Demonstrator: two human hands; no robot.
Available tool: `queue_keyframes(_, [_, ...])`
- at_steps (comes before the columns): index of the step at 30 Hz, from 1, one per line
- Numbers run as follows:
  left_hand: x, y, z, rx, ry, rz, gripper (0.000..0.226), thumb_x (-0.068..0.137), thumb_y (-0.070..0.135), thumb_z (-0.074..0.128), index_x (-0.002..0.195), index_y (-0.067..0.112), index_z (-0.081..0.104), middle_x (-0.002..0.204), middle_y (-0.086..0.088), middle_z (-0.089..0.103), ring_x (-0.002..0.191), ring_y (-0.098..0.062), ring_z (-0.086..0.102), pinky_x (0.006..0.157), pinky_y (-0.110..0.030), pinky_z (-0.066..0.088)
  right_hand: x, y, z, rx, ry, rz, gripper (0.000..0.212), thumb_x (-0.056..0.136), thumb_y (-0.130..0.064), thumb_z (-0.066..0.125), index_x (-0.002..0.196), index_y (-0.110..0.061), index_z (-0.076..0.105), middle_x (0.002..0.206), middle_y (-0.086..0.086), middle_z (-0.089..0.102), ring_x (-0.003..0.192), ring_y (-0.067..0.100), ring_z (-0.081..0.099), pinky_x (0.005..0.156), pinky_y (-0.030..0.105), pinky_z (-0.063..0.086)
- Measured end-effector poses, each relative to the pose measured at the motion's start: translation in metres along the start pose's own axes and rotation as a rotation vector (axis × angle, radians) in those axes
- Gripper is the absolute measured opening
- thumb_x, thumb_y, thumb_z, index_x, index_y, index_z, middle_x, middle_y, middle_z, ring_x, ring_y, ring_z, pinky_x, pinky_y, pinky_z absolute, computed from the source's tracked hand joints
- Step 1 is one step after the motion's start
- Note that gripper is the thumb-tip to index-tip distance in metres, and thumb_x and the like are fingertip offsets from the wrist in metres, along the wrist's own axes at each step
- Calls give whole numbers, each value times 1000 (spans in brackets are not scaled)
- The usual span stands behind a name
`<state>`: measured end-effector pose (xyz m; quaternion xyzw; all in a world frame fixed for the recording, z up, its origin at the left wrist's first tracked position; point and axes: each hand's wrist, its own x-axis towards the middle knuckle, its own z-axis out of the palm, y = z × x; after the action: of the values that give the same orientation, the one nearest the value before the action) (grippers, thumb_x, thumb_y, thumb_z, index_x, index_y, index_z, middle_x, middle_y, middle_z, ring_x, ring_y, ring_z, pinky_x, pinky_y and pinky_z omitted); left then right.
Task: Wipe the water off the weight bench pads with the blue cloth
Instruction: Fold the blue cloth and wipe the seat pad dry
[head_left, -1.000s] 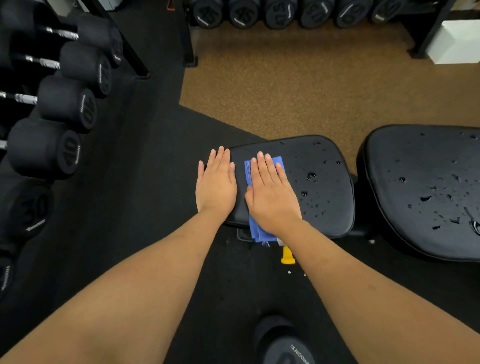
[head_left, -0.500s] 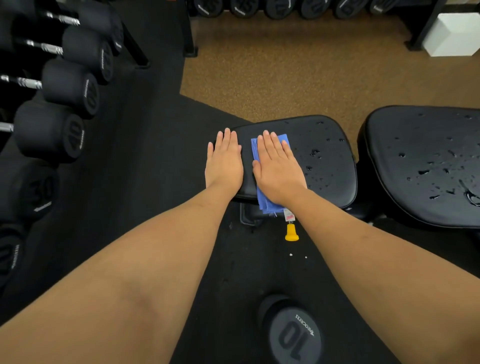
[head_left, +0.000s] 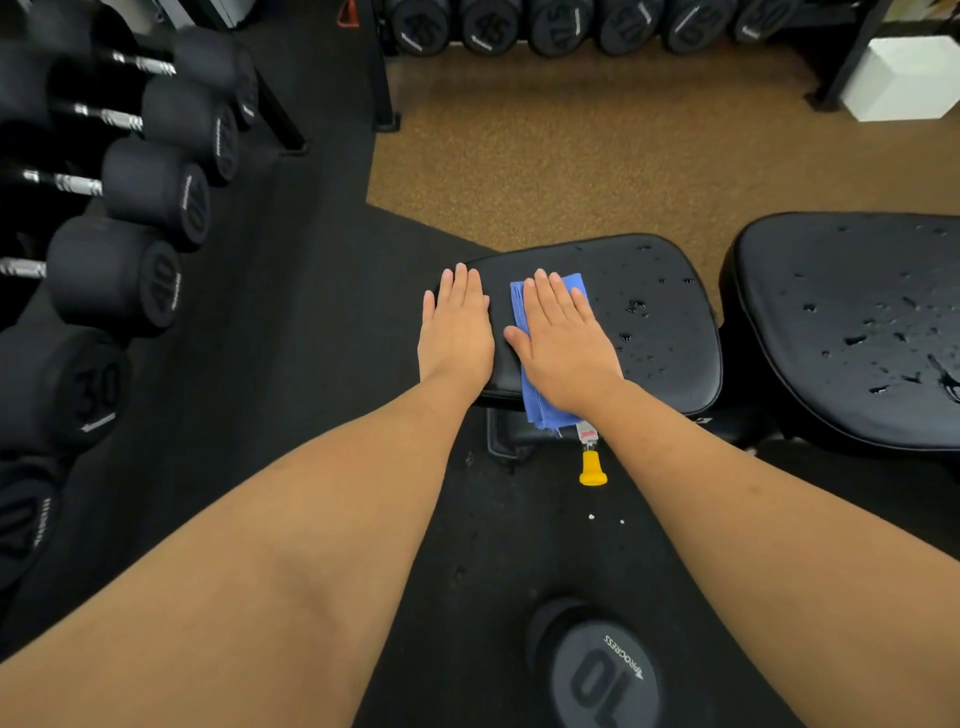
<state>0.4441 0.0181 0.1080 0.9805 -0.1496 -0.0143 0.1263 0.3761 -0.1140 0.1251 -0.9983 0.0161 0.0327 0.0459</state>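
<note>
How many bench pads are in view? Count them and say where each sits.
2. The small pad lies under the left hand and the right hand, which presses the cloth. The large pad sits to its right, wet, partly out of frame.

Worktop, black padded: small pad (head_left: 665, 384) bearing folded blue cloth (head_left: 543, 408) at its left end, overhanging the near edge, with water drops (head_left: 635, 305) to its right; larger pad (head_left: 810, 374) just beside, droplet-strewn; both above black floor (head_left: 291, 364).

The right hand (head_left: 563, 348) covers most of the cloth (head_left: 540, 408). Right of it, the larger pad (head_left: 831, 332) runs off frame.
</note>
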Motion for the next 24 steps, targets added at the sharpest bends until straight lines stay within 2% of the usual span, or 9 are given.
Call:
queue_keyframes(10, [3,0,1,30,-3,-1,51,111,25,16,160,12,12,169,-5,7,156,-20,2,126,-41,5,43,14,-4,44,0,29,67,106,-47,13,158,-7,-3,167,9,-6,153,20,-9,125,39,-2])
queue_keyframes(17, [0,1,1,-8,8,-8,50,111,24,16,160,13,11,169,-3,6,155,-18,-1,126,-38,2,-6,9,5,24,22,68,72,104,-53,8,157,-7,-7,166,9,-10,153,20,-11,125,38,-4])
queue_keyframes(24, [-6,2,-3,-24,5,-17,50,111,23,17,160,14,10,169,-3,4,155,-17,-2,126,-38,2,6,12,5,35,29,54,71,104,-53,9,157,-8,-7,166,7,-10,153,19,-12,125,38,-4])
